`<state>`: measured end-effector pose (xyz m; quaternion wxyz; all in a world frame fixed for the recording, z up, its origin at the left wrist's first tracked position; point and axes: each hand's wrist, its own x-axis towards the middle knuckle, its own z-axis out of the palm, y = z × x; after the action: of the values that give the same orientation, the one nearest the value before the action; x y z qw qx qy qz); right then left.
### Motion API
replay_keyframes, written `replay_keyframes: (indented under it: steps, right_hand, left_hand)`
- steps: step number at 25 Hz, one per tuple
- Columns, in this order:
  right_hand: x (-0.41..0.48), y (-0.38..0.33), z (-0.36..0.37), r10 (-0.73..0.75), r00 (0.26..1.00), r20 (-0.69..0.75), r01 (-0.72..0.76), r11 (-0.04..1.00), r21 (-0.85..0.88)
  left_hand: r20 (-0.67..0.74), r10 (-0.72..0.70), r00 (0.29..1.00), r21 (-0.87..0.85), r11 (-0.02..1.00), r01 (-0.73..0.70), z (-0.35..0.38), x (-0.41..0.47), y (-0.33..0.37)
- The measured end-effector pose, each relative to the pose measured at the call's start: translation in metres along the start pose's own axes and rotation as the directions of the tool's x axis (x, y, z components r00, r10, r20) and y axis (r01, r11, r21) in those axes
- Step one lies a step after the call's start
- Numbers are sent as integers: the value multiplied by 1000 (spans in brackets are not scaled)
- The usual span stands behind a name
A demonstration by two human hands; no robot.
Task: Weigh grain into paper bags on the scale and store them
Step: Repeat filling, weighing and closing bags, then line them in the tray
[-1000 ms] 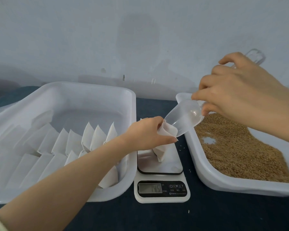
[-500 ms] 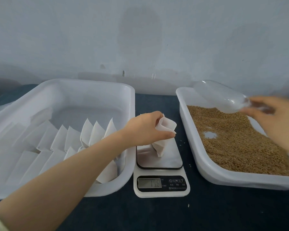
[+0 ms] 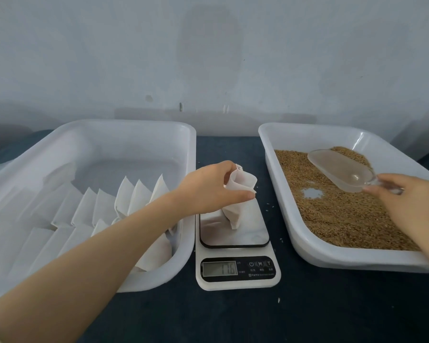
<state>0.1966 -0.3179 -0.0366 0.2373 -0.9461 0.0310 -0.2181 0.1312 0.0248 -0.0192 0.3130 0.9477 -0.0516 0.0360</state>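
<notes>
— Where is the paper bag [image 3: 235,206]?
— Upright on the scale [image 3: 235,273]; the left hand [image 3: 208,189] pinches its open mouth.
— And the grain [image 3: 332,214]?
— In the tray [image 3: 357,258] at the scale's 3 o'clock. The right hand [image 3: 411,206] holds a clear scoop [image 3: 339,169] over it. Folded bags [image 3: 134,196] sit in the tub [image 3: 84,127] at 9 o'clock.

The scoop [image 3: 342,172] has swung from bag [image 3: 238,198] to grain [image 3: 332,216].
</notes>
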Motion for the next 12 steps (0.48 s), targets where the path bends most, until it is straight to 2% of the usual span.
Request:
replay_keyframes:
  steps: [3, 5, 7, 9, 11, 12]
  right_hand:
    - [2, 3, -1, -64, 998, 24, 66, 994, -91]
    - [3, 2, -6, -205, 976, 74, 216, 953, -212]
    - [3, 4, -16, -363, 925, 114, 378, 844, -381]
    - [-1, 1, -29, -466, 873, 147, 470, 719, -512]
    - [-8, -8, -34, -526, 830, 186, 536, 658, -529]
    - [-11, -12, -34, -519, 826, 219, 550, 660, -511]
  left_hand:
    - [3, 0, 1000, -2, 1000, 0, 0, 1, 0]
    - [2, 4, 1000, -3, 1000, -4, 1, 2, -1]
    - [0, 12, 1000, 5, 1000, -12, 1, 2, -3]
    - [0, 18, 1000, 13, 1000, -18, 2, 3, -5]
    - [2, 19, 1000, 14, 1000, -20, 2, 4, -6]
    - [2, 20, 1000, 15, 1000, -20, 3, 5, -6]
